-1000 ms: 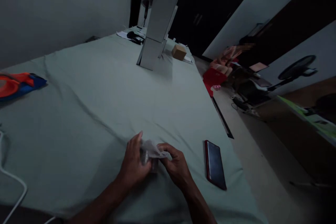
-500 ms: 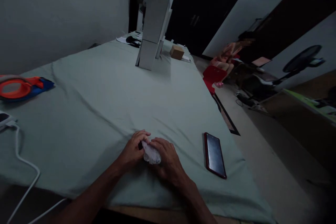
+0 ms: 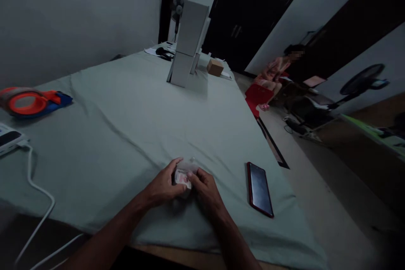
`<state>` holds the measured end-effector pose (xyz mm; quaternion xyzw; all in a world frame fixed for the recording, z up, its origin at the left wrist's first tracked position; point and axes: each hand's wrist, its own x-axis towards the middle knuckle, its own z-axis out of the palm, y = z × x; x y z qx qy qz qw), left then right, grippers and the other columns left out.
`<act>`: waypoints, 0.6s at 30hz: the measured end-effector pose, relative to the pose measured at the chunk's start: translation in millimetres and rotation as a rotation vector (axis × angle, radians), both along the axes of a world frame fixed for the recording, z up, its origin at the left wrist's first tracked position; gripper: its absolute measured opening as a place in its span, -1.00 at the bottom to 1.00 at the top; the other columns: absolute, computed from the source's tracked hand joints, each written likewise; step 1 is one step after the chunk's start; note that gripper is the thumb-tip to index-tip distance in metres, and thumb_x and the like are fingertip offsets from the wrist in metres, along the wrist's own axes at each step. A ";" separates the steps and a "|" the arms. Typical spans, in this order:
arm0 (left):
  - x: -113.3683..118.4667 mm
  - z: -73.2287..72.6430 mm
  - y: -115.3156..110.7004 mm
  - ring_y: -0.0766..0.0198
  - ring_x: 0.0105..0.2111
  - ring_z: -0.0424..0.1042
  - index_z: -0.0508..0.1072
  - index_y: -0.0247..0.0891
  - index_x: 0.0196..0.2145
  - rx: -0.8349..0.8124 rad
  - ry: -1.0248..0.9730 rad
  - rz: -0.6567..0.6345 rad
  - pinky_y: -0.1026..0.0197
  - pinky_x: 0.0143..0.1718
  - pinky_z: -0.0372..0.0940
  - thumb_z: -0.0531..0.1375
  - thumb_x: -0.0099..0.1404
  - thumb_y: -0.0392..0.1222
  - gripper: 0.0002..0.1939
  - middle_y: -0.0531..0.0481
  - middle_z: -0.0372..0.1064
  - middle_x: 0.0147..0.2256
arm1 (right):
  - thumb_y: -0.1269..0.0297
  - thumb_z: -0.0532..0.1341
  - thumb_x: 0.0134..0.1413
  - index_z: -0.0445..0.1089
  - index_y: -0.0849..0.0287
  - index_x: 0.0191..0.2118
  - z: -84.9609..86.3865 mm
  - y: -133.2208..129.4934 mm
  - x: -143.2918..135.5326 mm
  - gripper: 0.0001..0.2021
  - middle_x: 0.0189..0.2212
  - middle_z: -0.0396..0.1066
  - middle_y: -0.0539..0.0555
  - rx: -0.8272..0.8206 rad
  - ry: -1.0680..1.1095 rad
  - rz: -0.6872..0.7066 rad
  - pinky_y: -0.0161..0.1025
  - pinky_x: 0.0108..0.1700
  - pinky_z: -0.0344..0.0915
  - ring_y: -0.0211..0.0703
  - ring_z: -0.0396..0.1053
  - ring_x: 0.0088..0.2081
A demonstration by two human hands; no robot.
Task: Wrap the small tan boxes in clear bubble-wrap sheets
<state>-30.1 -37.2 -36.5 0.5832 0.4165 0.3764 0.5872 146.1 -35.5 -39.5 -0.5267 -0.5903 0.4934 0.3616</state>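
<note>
Left hand (image 3: 163, 184) and right hand (image 3: 205, 187) pinching small packet (image 3: 182, 178), near table (image 3: 133, 105) front edge

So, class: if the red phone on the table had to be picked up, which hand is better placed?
Probably the right hand: the phone lies on its side of the table. The left hand would have to cross over. Both hands currently grip the small packet.
</note>
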 end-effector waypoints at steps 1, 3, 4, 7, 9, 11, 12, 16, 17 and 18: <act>1.4 -0.4 -0.8 0.08 -0.01 0.32 0.03 -0.35 0.26 -0.013 0.010 0.017 0.13 0.01 0.24 0.22 0.02 -0.22 -0.14 -0.19 0.29 0.07 | 0.05 0.18 0.12 0.40 0.24 -0.31 0.3 -1.4 -0.5 -0.70 -0.43 0.38 0.00 0.012 -0.009 -0.008 -0.32 -0.36 0.24 -0.21 0.29 -0.39; 3.4 -0.7 -2.1 0.08 -0.01 0.32 -0.06 -0.38 0.30 -0.029 0.009 0.027 0.12 0.02 0.24 0.21 0.04 -0.22 -0.10 -0.22 0.27 0.07 | 0.04 0.15 0.16 0.40 0.22 -0.29 2.7 -4.2 -1.1 -0.69 -0.40 0.40 0.02 0.041 -0.016 -0.023 -0.31 -0.32 0.26 -0.18 0.30 -0.35; 3.8 -0.7 -2.6 0.09 -0.04 0.34 -0.08 -0.37 0.31 -0.030 0.008 0.022 0.11 0.01 0.25 0.21 0.05 -0.23 -0.08 -0.21 0.28 0.06 | 0.04 0.14 0.18 0.41 0.21 -0.27 4.4 -5.4 -1.0 -0.69 -0.38 0.41 0.02 0.052 -0.008 -0.025 -0.30 -0.29 0.27 -0.16 0.32 -0.33; 4.0 -1.3 -3.1 0.11 -0.07 0.35 -0.08 -0.35 0.31 -0.019 0.024 0.023 0.10 0.00 0.25 0.21 0.07 -0.24 -0.10 -0.20 0.30 0.04 | 0.06 0.13 0.20 0.41 0.17 -0.14 8.4 -7.2 0.9 -0.70 -0.27 0.46 0.05 0.066 0.046 -0.010 -0.27 -0.19 0.29 -0.12 0.37 -0.23; 4.0 -2.5 -2.6 0.10 -0.03 0.33 -0.05 -0.33 0.31 -0.003 0.039 0.046 0.09 0.03 0.23 0.21 0.09 -0.25 -0.13 -0.20 0.26 0.09 | 0.07 0.14 0.19 0.41 0.16 -0.10 8.9 -7.4 2.8 -0.69 -0.22 0.47 0.06 0.074 0.059 0.005 -0.24 -0.14 0.30 -0.09 0.39 -0.19; 4.2 -4.0 -1.8 0.10 -0.01 0.33 -0.03 -0.30 0.31 0.002 0.032 0.053 0.09 0.04 0.24 0.21 0.11 -0.24 -0.15 -0.19 0.27 0.10 | 0.07 0.17 0.16 0.40 0.15 -0.07 8.3 -7.9 4.8 -0.68 -0.18 0.47 0.08 0.085 0.051 0.017 -0.21 -0.11 0.31 -0.06 0.40 -0.16; 4.3 -4.6 -1.3 0.10 0.00 0.33 -0.01 -0.29 0.31 0.000 0.018 0.056 0.09 0.04 0.24 0.21 0.12 -0.23 -0.16 -0.19 0.28 0.09 | 0.08 0.19 0.13 0.39 0.15 -0.05 8.0 -8.3 5.9 -0.66 -0.16 0.47 0.09 0.085 0.044 0.028 -0.20 -0.08 0.31 -0.05 0.40 -0.14; 4.2 -5.2 -0.4 0.06 0.03 0.33 0.09 -0.33 0.27 -0.007 0.035 0.093 0.07 0.08 0.21 0.22 0.14 -0.18 -0.23 -0.20 0.31 0.07 | 0.14 0.29 -0.02 0.30 0.15 0.08 9.2 -10.2 10.2 -0.48 -0.03 0.42 0.13 0.092 -0.041 0.111 -0.14 -0.03 0.31 0.00 0.38 -0.05; 4.1 -5.2 -0.3 0.05 0.02 0.33 0.11 -0.34 0.26 -0.009 0.053 0.100 0.06 0.08 0.22 0.22 0.15 -0.16 -0.25 -0.21 0.32 0.06 | 0.16 0.30 -0.05 0.29 0.15 0.09 9.9 -10.1 11.0 -0.46 -0.04 0.42 0.13 0.100 -0.070 0.127 -0.15 -0.06 0.32 -0.02 0.39 -0.07; 4.0 -5.3 -0.2 0.04 0.01 0.34 0.12 -0.34 0.26 -0.012 0.061 0.102 0.05 0.07 0.23 0.21 0.15 -0.15 -0.26 -0.21 0.34 0.05 | 0.17 0.30 -0.05 0.30 0.15 0.09 10.6 -9.7 11.4 -0.46 -0.06 0.43 0.12 0.104 -0.090 0.138 -0.17 -0.09 0.33 -0.04 0.40 -0.11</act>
